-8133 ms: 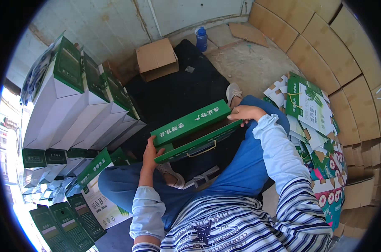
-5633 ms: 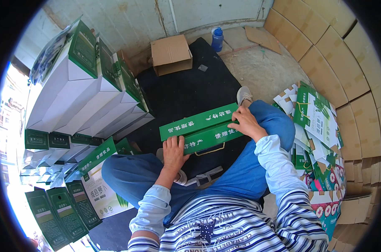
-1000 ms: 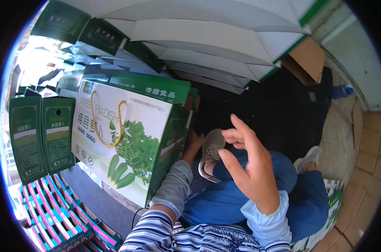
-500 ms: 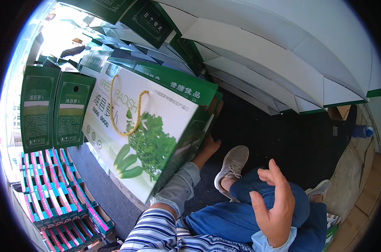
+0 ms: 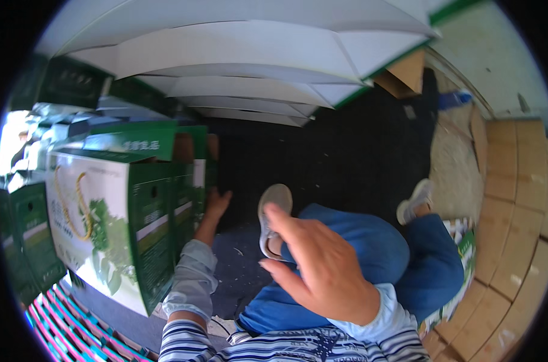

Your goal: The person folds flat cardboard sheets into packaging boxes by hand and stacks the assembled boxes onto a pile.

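My left hand (image 5: 216, 205) is at the right end of a row of upright gift boxes, against the box there. Its thumb sticks out while the other fingers are mostly hidden. The front gift box (image 5: 108, 223) is white with printed green leaves and vegetables, green ends and a yellow rope handle. More green boxes (image 5: 183, 193) stand close behind it. In front of my bent knee, my right hand (image 5: 325, 262) hangs in the air, holding nothing, its thumb and fingers apart.
Large white cartons with green edges (image 5: 244, 54) are stacked overhead. Pink and teal boxes (image 5: 75, 326) sit at lower left. Brown cartons (image 5: 509, 193) are piled along the right. An open brown carton (image 5: 404, 73) and a blue object (image 5: 455, 99) lie at the far right. Dark matting (image 5: 334, 151) covers the floor.
The view has swung to the right, so the gift boxes appear farther left. My right hand has moved leftward and forward over the knee. My left hand remains by the boxes.
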Action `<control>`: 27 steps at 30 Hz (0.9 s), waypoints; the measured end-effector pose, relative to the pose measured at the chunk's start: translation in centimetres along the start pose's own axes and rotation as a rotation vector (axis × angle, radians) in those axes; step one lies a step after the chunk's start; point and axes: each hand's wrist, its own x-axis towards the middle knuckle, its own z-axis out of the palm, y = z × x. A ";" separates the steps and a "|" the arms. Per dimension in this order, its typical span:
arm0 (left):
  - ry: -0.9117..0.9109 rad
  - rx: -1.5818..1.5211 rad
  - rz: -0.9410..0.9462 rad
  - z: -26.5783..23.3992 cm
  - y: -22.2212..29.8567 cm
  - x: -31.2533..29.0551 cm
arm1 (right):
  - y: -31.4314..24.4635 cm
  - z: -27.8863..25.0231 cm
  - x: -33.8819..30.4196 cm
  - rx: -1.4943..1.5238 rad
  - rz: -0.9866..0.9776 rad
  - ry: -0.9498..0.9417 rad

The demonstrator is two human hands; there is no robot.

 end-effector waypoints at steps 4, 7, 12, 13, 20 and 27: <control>0.223 0.140 -0.004 -0.7 -3.9 1.2 | -1.3 0.5 0.5 -0.029 0.031 0.026; 0.204 0.203 0.053 2.1 -1.7 0.4 | -0.1 2.0 0.4 -0.082 0.029 0.025; -0.027 -0.128 0.141 2.2 2.1 -3.5 | 0.0 5.1 2.1 -0.124 0.038 0.168; -0.134 -0.237 0.134 2.4 3.6 -4.7 | 0.1 5.2 2.5 -0.105 0.012 0.183; -0.749 -0.759 0.095 2.6 16.2 -14.6 | 0.2 -1.6 -3.8 0.196 -0.271 0.652; -0.506 -0.557 0.650 -1.6 28.3 -21.4 | 7.6 -15.2 -28.2 0.017 0.559 1.433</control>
